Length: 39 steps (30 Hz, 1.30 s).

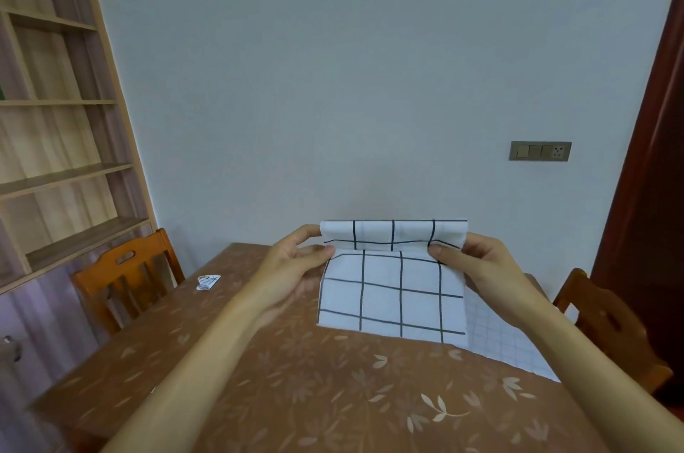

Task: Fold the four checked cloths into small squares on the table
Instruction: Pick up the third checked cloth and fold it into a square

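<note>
At centre frame, above the worktop [296, 397], our left grip [296, 260] and right grip [477, 260] each pinch the cloth [396, 297] at its folded-over top edge. A second cloth [518, 345] lies flat at lower right; we see no finished squares, so most folding seems left.

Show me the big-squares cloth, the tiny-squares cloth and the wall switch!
Big-squares cloth [396, 289]: head view, hanging front panel.
Tiny-squares cloth [499, 341]: head view, flat part on table.
Wall switch [539, 151]: head view, plate's middle.
</note>
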### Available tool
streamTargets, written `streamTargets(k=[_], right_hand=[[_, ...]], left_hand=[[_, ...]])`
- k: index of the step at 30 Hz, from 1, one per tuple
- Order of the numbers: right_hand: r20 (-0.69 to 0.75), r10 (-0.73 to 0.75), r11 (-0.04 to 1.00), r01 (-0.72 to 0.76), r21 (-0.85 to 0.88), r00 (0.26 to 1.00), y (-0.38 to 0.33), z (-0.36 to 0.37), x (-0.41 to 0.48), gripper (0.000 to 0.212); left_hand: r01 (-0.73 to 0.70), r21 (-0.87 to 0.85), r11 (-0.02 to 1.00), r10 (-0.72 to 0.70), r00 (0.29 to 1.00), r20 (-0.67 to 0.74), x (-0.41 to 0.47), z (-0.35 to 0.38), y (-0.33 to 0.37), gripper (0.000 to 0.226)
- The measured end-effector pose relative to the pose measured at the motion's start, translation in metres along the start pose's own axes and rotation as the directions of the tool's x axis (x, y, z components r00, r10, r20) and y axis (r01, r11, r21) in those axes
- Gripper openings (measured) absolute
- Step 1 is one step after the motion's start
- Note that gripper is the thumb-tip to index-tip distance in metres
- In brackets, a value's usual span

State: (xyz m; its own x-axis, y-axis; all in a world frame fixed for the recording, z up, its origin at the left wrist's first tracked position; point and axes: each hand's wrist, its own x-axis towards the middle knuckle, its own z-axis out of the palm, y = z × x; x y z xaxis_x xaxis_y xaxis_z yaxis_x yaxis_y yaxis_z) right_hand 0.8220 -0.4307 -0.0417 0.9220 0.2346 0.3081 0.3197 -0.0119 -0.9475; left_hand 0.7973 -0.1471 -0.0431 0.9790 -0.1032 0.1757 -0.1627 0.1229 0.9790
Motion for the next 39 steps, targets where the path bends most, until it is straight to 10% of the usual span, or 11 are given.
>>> streamTargets(k=[10,19,31,35,39], right_hand=[[0.022,0.015,0.999,-0.014,-0.033,1.0,-0.002,0.0,-0.002,0.047],[0.02,0.107,0.993,-0.108,0.048,0.994,-0.006,0.004,-0.005,0.05],[0.165,0.032,0.968,0.01,-0.251,0.986,-0.004,0.023,-0.001,0.055],[-0.047,0.034,0.998,-0.036,-0.054,0.998,-0.003,0.029,0.001,0.051],[0.055,0.123,0.991,-0.125,0.037,0.991,0.006,0.038,-0.011,0.042]], left_hand=[[0.071,-0.167,0.983,-0.077,0.997,-0.024,-0.003,0.004,0.004,0.029],[-0.093,0.182,0.979,0.125,0.977,-0.173,-0.003,0.008,-0.012,0.028],[-0.073,0.514,0.854,-0.084,0.958,0.275,-0.01,0.026,-0.014,0.033],[-0.109,0.42,0.901,0.061,0.99,0.124,-0.008,0.037,-0.025,0.034],[-0.154,0.358,0.921,0.188,0.98,-0.06,-0.003,0.039,-0.035,0.028]])
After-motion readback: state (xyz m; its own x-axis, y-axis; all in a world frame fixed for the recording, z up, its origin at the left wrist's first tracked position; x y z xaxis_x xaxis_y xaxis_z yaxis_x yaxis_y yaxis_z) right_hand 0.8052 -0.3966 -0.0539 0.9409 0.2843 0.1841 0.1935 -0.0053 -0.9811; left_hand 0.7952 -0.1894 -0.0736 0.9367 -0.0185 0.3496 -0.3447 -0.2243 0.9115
